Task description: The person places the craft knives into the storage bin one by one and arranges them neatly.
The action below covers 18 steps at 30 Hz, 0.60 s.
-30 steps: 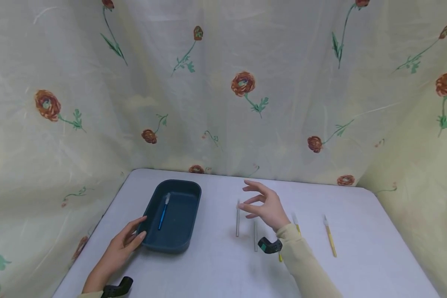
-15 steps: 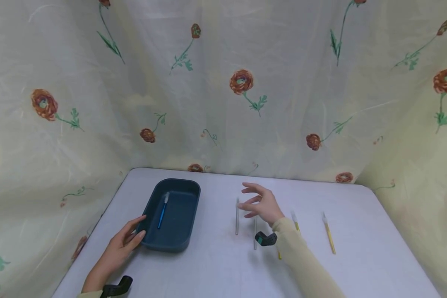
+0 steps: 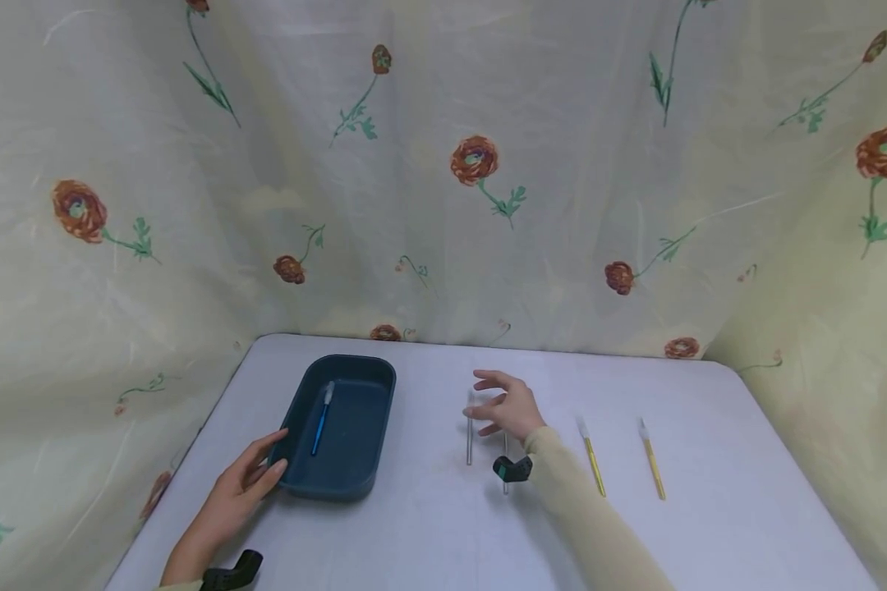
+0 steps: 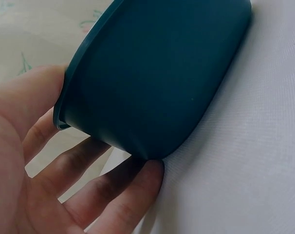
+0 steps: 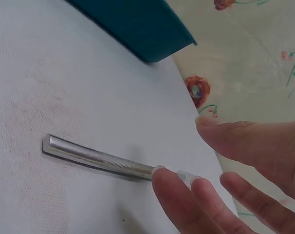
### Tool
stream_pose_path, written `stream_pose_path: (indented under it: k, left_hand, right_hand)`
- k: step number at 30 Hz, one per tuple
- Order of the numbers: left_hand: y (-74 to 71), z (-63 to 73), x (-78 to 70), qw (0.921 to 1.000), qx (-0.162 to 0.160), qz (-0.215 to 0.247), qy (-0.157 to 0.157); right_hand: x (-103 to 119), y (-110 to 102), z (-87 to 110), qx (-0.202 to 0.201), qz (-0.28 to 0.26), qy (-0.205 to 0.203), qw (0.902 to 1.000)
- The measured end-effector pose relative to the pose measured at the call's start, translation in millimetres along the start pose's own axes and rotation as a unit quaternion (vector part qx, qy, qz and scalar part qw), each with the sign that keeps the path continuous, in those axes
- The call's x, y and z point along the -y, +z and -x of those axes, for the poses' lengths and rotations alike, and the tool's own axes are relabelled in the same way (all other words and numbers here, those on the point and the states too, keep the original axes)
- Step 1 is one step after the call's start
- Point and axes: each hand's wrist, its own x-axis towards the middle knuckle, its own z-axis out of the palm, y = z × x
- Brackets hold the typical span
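My left hand [image 3: 229, 497] holds the near-left corner of a dark blue-green plastic tray [image 3: 355, 443], thumb on one side and fingers on the other. Inside the tray lies a slim blue pen-shaped tool [image 3: 321, 420] with a pale tip. My right hand [image 3: 513, 408] hovers above a slim silver pen-shaped tool [image 5: 99, 158], thumb and fingers apart. In the right wrist view this tool has a clear cap, partly hidden by my fingertips [image 5: 169, 187]; whether they touch it I cannot tell. A second silver tool [image 3: 506, 444] lies partly hidden under my right wrist.
Two yellow-gold tools [image 3: 595, 468] with pale tips lie further right, beside my right sleeve [image 3: 591, 517]. The white-covered table [image 3: 429, 533] meets a flowered curtain [image 3: 429, 205] at the back and sides. A small black device [image 3: 512, 469] sits on each wrist.
My right hand has moved slightly left and lower over the silver tool, uncovering the nearer gold tool. The left hand stays on the tray. The head view has shifted a little.
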Motion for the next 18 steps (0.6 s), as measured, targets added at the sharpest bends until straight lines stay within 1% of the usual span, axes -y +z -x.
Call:
stream_pose_path:
  k: [5, 12, 18]
  left_hand:
    - [0.1, 1.5, -1.0, 1.0000, 0.000, 0.005, -0.002]
    - [0.3, 2.6, -1.4, 1.0000, 0.000, 0.005, 0.003]
    - [0.2, 3.2, -1.4, 1.0000, 0.000, 0.003, 0.000]
  right_hand:
    - [-3.8, 3.1, -1.7, -0.011, 0.022, 0.006, 0.9997]
    - [-5.9, 7.8, -2.0, -0.024, 0.074, 0.017, 0.9968]
    - [-9.4, 12.0, -4.9, -0.013, 0.106, 0.022, 0.9940]
